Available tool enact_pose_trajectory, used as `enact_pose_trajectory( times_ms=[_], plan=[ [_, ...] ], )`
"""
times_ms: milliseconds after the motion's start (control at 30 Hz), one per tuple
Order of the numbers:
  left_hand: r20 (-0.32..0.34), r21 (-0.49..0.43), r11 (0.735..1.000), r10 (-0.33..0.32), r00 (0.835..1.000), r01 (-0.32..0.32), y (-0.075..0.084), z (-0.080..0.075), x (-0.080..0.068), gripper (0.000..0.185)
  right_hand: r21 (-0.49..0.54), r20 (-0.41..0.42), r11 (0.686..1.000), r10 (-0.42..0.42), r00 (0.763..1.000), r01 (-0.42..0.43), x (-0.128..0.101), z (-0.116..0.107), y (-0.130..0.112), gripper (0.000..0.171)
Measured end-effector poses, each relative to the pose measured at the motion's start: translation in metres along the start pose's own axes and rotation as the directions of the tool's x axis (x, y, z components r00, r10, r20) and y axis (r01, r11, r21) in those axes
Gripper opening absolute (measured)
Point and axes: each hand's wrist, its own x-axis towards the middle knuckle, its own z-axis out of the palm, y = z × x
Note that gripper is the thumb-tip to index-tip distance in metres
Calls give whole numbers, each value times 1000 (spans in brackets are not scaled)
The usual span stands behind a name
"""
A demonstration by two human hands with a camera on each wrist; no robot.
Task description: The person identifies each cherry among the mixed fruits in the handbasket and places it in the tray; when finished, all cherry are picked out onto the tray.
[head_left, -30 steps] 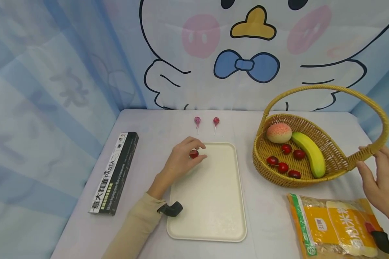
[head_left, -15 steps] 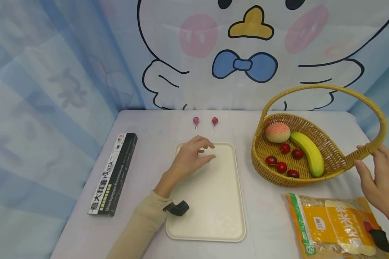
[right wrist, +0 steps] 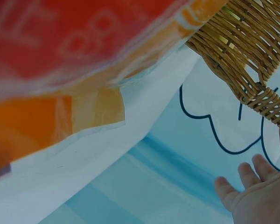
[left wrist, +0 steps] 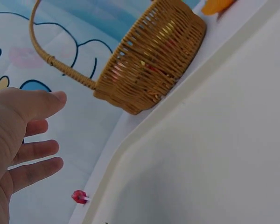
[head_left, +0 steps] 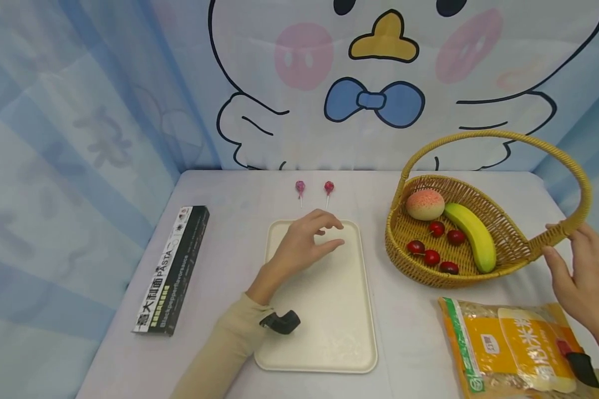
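My left hand [head_left: 309,244] hovers over the upper part of a cream tray [head_left: 324,338], its thumb and fingers spread apart. The left wrist view shows bare air between thumb [left wrist: 44,103] and fingers. At the right, my right hand [head_left: 584,271] holds the wicker basket [head_left: 396,266] where its handle meets the rim, thumb on the near side and a fingertip past the far side. Its other fingers [right wrist: 248,175] stand out loosely. Inside the basket lie a peach [head_left: 425,204], a banana [head_left: 474,238] and several dark red cherries [head_left: 431,257].
Two lollipops, one purple [head_left: 300,187] and one red [head_left: 329,187], lie behind the tray. A black and white pasta box [head_left: 172,271] is at the left. An orange grain bag [head_left: 514,349] lies in front of the basket. A printed curtain [head_left: 259,55] hangs behind the table.
My left hand has moved right across the tray. A cherry seen between its thumb and fingers one second ago is no longer visible. My right hand stays at the basket handle.
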Motion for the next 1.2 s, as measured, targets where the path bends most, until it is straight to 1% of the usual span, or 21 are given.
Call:
enact_pose_trajectory(
  times_ms=[133, 333, 533, 767, 967, 1067, 1200],
  plan=[
    [4, -40, 999, 18, 1000, -18, 6, 9, 8, 23, 0, 4, 1000, 0, 1000, 0, 0, -1, -1, 50],
    [36, -84, 996, 22, 999, -19, 18, 22, 20, 25, 17, -12, 999, -40, 999, 40, 1, 0, 1, 50],
    [59, -114, 992, 53, 997, -46, 29, 34, 31, 26, 20, -7, 999, -37, 999, 37, 1, 0, 2, 49],
    [87, -153, 987, 59, 995, -45, 41, 46, 43, 28, 18, -6, 1000, -20, 1000, 21, 0, -1, 2, 48],
    [107, -164, 984, 94, 990, -76, 51, 58, 52, 29, 19, 5, 1000, -14, 1000, 14, 0, -2, 0, 48],
    [115, -141, 985, 116, 987, -100, 55, 65, 57, 30, 21, 3, 1000, -19, 1000, 19, 0, -2, 1, 47],
    [132, -123, 986, 130, 983, -114, 61, 72, 61, 31, 31, -4, 999, -35, 999, 35, 0, -3, 1, 46]
  ],
)
